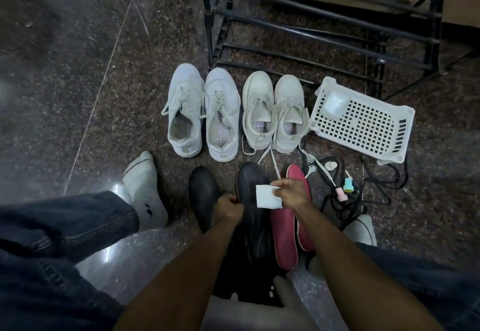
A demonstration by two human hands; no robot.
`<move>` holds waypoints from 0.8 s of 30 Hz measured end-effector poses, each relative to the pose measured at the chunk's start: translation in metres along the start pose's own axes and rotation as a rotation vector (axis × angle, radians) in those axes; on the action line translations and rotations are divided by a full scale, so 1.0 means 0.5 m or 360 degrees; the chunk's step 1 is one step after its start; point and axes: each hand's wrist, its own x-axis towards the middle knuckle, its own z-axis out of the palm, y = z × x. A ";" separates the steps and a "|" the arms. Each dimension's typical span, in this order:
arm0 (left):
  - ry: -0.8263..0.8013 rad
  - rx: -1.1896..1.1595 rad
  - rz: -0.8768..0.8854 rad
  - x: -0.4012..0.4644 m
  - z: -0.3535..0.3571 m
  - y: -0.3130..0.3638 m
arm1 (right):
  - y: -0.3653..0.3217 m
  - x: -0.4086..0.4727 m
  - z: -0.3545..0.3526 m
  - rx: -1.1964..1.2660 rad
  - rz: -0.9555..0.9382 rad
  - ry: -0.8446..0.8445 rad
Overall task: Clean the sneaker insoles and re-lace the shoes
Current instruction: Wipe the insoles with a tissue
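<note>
Two black insoles lie on the floor in front of me. My left hand (228, 207) grips the left edge of the nearer black insole (253, 216); the other black insole (204, 193) lies to its left. My right hand (292, 191) pinches a white wipe (267, 198) over that held insole. Two pink insoles (283, 237) lie just to the right, partly under my right forearm. Beyond them stand two pairs of white sneakers: a left pair (202, 110) and a right pair (275, 112) with loose laces trailing toward me.
A white perforated plastic basket (363, 123) lies at the right. Black laces (363, 193) and small bottles (346, 185) are scattered below it. A black metal rack (311, 19) stands behind the sneakers. My socked left foot (145, 188) rests on the floor at left.
</note>
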 end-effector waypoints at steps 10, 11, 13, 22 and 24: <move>0.0002 0.0286 -0.0109 0.027 0.057 -0.002 | 0.056 0.013 0.003 0.0238 0.0218 0.0079; -0.0021 0.0320 -0.0085 0.029 0.055 0.001 | 0.055 0.010 0.003 0.0237 0.0208 0.0078; -0.0084 0.0323 -0.0012 0.028 0.043 0.010 | 0.049 -0.002 0.001 0.0271 0.0182 0.0091; -0.0411 -0.0652 0.0251 -0.060 -0.111 0.145 | -0.124 -0.099 -0.019 0.0483 -0.0482 0.0239; -0.0457 -0.0815 0.0336 -0.087 -0.138 0.185 | -0.185 -0.138 -0.025 0.0416 -0.0693 0.0272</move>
